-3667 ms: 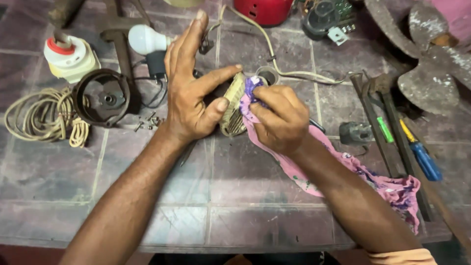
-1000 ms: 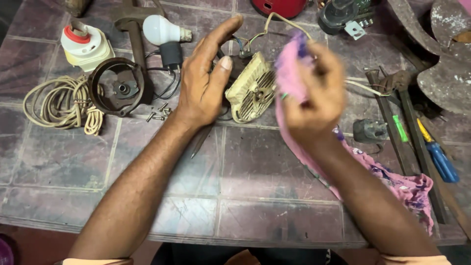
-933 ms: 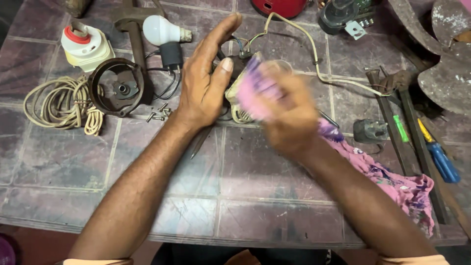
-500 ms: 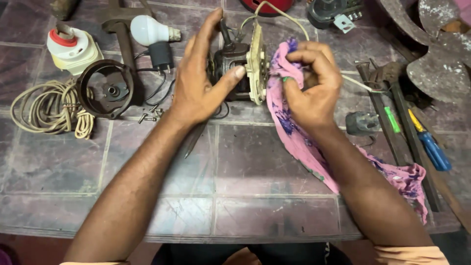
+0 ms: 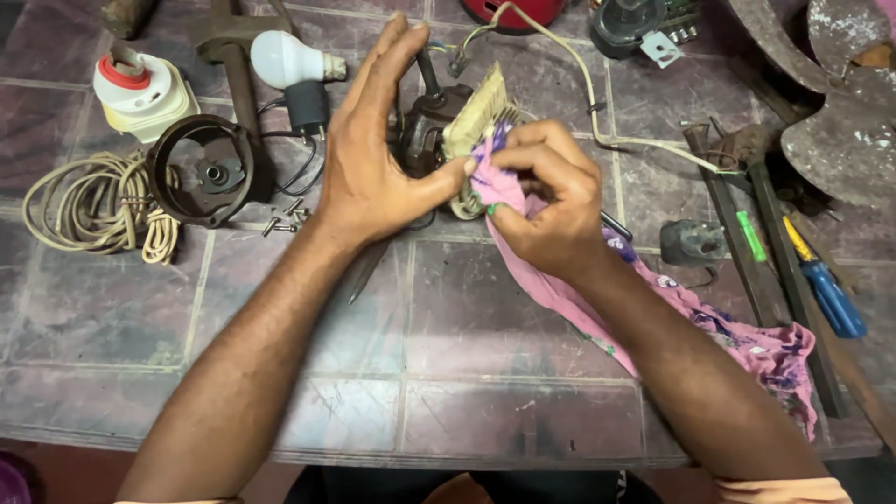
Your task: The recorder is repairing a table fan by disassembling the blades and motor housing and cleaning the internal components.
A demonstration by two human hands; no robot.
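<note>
Left hand (image 5: 378, 163) gripping motor (image 5: 439, 126) from left, thumb pressing its cream end. Right hand (image 5: 546, 201) pinching pink rag (image 5: 747, 341) bunched against that end, directly right of motor, touching.

On the tiled counter (image 5: 280, 373) we see a coiled cord (image 5: 89, 201) at far left, a round black housing (image 5: 205, 170) beside it, loose screws (image 5: 285, 215) near that, a white bulb (image 5: 285, 58) behind, and a blue screwdriver (image 5: 826, 291) at right.
</note>
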